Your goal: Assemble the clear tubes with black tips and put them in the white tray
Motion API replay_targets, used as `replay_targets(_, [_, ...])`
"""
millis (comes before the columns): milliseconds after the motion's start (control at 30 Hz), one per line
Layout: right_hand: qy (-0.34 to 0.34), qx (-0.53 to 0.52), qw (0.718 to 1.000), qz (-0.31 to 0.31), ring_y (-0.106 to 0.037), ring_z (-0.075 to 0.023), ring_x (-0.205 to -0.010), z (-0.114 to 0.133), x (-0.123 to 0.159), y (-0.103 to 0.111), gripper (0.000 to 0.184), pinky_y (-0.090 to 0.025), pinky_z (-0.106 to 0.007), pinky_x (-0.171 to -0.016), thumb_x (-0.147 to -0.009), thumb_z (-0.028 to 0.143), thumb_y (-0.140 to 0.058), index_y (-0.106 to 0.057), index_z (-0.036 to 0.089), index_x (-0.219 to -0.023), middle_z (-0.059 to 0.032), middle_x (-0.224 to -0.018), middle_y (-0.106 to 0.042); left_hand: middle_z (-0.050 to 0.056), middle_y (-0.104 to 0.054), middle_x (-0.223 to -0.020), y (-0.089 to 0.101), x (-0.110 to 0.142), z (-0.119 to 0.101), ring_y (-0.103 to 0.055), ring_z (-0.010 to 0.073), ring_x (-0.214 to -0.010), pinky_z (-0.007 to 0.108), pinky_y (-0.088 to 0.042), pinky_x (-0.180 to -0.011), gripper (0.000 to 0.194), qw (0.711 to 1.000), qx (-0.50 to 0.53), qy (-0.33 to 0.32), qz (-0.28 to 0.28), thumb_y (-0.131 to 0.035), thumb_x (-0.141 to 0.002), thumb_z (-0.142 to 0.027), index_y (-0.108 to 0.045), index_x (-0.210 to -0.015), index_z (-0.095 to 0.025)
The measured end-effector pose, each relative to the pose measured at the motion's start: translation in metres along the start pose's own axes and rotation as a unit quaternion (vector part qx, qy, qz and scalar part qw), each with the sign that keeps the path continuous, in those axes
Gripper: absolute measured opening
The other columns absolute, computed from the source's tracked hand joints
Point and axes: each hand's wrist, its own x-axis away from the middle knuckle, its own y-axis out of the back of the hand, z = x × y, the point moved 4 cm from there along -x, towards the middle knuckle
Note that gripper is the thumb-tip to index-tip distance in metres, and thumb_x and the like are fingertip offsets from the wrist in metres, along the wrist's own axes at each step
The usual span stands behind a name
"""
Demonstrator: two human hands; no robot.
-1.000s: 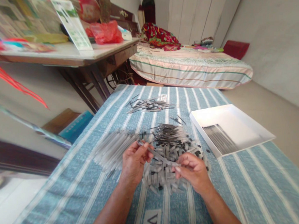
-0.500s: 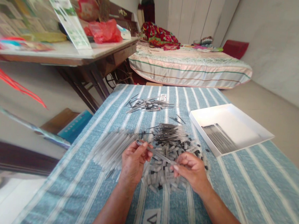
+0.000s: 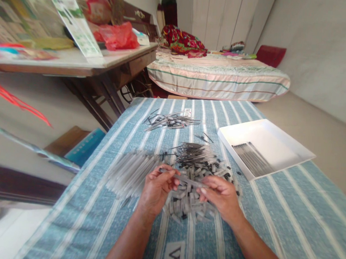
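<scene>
A slim grey pen with a dark end spans the gap between my hands, above the parts on the table. My left hand pinches its left end between thumb and fingers. At the other end, my right hand is closed on the pen's tip area. Under them lies a heap of small grey and black pen caps. Many clear pen barrels lie side by side to the left. Dark refills are piled just beyond the caps. Blur hides the pen's finer parts.
A white open box at the right holds a row of grey pens. Farther back lies a loose pile of dark and grey pen parts. The striped cloth covers the table. A wooden desk stands at the left, beyond it a bed.
The pen is held a little lower and more level than before. My left hand has moved slightly down and right, closer to my right hand. Both hands keep their grip.
</scene>
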Motion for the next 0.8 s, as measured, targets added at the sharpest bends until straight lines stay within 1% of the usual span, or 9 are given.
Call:
replay_targets(67, [0.009,0.011,1.000,-0.003,-0.059,-0.0114,-0.045,0.001,0.000,0.001,0.015,-0.047,-0.020,-0.043,-0.068,0.026,-0.070,-0.063,0.016,-0.077,-0.0012,-0.060,-0.068,0.001,-0.065,-0.061,-0.001,0.000,0.001,-0.055,0.0095,-0.043,0.019,-0.043,-0.040,0.016,1.000,-0.012,0.008,0.008,-0.068,-0.064,-0.016,-0.053,-0.066,-0.014])
replay_targets(167, [0.015,0.014,1.000,-0.015,-0.059,-0.0117,-0.044,0.002,0.000,0.003,0.013,-0.047,-0.021,-0.044,-0.068,0.026,-0.070,-0.066,0.016,-0.076,-0.0014,-0.058,-0.068,-0.001,-0.060,-0.049,-0.002,0.000,0.004,-0.048,0.0077,-0.033,0.018,-0.037,-0.033,0.014,0.999,-0.033,0.030,0.023,-0.067,-0.065,-0.020,-0.055,-0.066,-0.014])
replay_targets(233, [0.020,0.012,0.999,-0.026,-0.059,-0.0118,-0.044,0.003,0.001,0.005,0.013,-0.047,-0.021,-0.044,-0.068,0.026,-0.070,-0.066,0.017,-0.077,-0.0014,-0.058,-0.068,-0.002,-0.058,-0.045,-0.003,0.001,0.005,-0.044,0.0068,-0.028,0.016,-0.034,-0.030,0.014,0.998,-0.043,0.042,0.030,-0.068,-0.064,-0.021,-0.056,-0.067,-0.013])
replay_targets(367, [0.028,0.011,0.999,-0.038,-0.059,-0.0128,-0.044,0.004,0.001,0.006,0.012,-0.047,-0.023,-0.044,-0.069,0.026,-0.069,-0.067,0.018,-0.077,-0.0011,-0.057,-0.068,-0.001,-0.060,-0.045,-0.005,0.001,0.008,-0.047,0.0086,-0.028,0.017,-0.035,-0.029,0.017,0.997,-0.045,0.044,0.033,-0.069,-0.063,-0.021,-0.055,-0.065,-0.014])
replay_targets(600, [0.032,0.020,0.998,-0.054,-0.060,-0.0132,-0.045,0.001,0.001,0.008,0.011,-0.049,-0.024,-0.045,-0.070,0.027,-0.069,-0.068,0.017,-0.076,-0.0005,-0.056,-0.067,-0.001,-0.061,-0.047,-0.009,0.001,0.013,-0.051,0.0111,-0.030,0.020,-0.039,-0.030,0.016,0.998,-0.043,0.025,0.040,-0.065,-0.067,-0.019,-0.052,-0.060,-0.014])
replay_targets(800, [0.021,0.022,0.998,-0.060,-0.060,-0.0127,-0.045,-0.004,0.001,0.010,0.013,-0.050,-0.024,-0.045,-0.071,0.029,-0.068,-0.067,0.017,-0.076,-0.0011,-0.060,-0.069,-0.001,-0.062,-0.047,-0.011,0.001,0.019,-0.052,0.0123,-0.031,0.022,-0.041,-0.031,0.013,0.998,-0.031,0.028,0.037,-0.064,-0.068,-0.018,-0.052,-0.062,-0.015])
